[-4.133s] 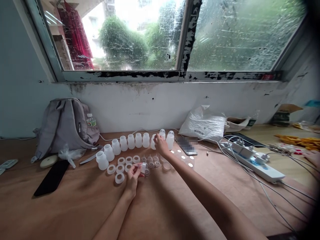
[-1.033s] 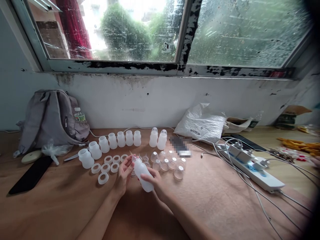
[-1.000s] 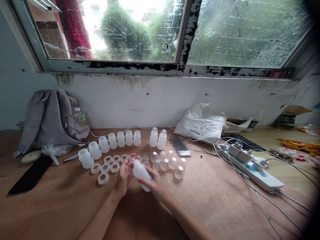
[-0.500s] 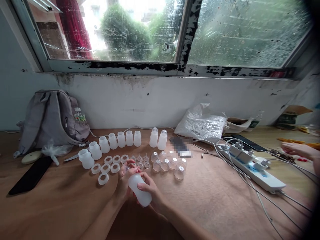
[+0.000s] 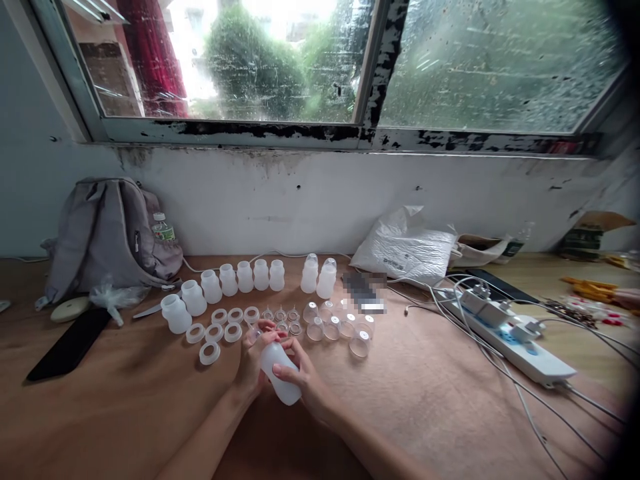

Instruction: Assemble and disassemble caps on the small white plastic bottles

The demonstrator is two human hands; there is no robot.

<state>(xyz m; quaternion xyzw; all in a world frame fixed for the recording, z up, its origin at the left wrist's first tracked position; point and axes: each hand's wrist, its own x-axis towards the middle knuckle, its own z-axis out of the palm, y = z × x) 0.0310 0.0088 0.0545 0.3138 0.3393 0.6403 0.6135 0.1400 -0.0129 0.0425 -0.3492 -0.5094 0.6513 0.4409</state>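
Observation:
My right hand (image 5: pixel 306 381) grips a small white plastic bottle (image 5: pixel 281 374), tilted with its neck toward the upper left. My left hand (image 5: pixel 254 363) pinches a small clear part at that neck; the part is mostly hidden by my fingers. Behind my hands stands a curved row of open white bottles (image 5: pixel 220 289) and two capped bottles (image 5: pixel 319 275). White rings (image 5: pixel 210 352), small clear nipples (image 5: pixel 281 317) and clear dome caps (image 5: pixel 359 343) lie on the brown table (image 5: pixel 440 400).
A grey backpack (image 5: pixel 103 235) with a water bottle leans at the back left, a black phone (image 5: pixel 69 343) in front of it. A white plastic bag (image 5: pixel 406 248), a power strip (image 5: pixel 515 333) with cables, and yellow items lie to the right.
Four seconds ago my right hand reached into the back row; it now holds a bottle taken from there. In the last second both hands drew the bottle slightly nearer. Another person's hand at right has withdrawn.

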